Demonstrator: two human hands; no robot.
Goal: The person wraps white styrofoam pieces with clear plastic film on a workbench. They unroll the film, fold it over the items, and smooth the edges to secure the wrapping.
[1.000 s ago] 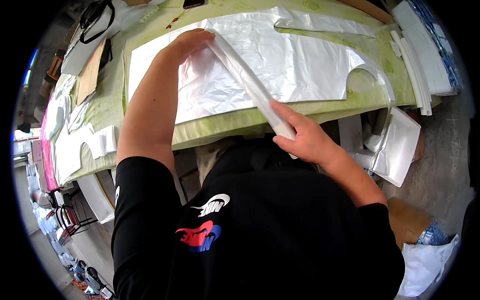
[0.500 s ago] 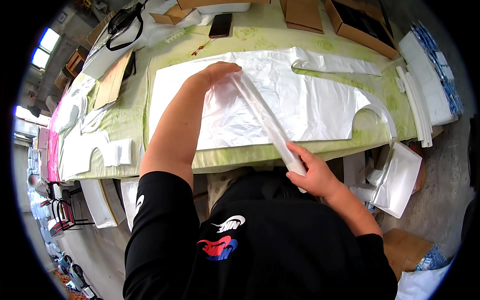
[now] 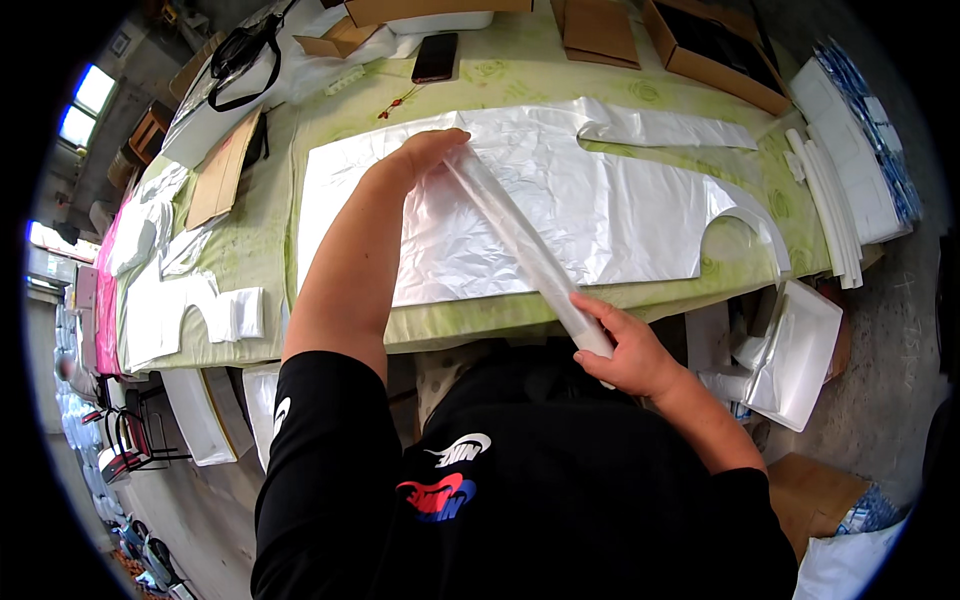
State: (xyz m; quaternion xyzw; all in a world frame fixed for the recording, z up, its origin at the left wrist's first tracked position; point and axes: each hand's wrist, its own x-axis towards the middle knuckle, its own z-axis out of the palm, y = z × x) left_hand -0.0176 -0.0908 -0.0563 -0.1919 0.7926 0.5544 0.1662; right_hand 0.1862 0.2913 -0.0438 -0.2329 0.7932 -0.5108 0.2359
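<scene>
A long, narrow roll of whitish plastic film slants between my two hands. Its far end is at my left hand, whose fingers are closed around it and mostly turned out of sight. Close to my body, my right hand grips the near end, thumb on one side and fingers wrapped over the other. Under the roll, white plastic aprons lie flat on the table, creased in the middle, with curved cut-outs and straps toward the right. I cannot tell how many layers they have.
A green patterned cloth covers the table. A phone, cardboard boxes and a black strap lie at the back. Folded white plastic is on the left, white rolls on the right. An open white box stands below the right edge.
Both hands keep their hold on the roll. My left hand has shifted slightly left with the far end; the whole view has also moved a little.
</scene>
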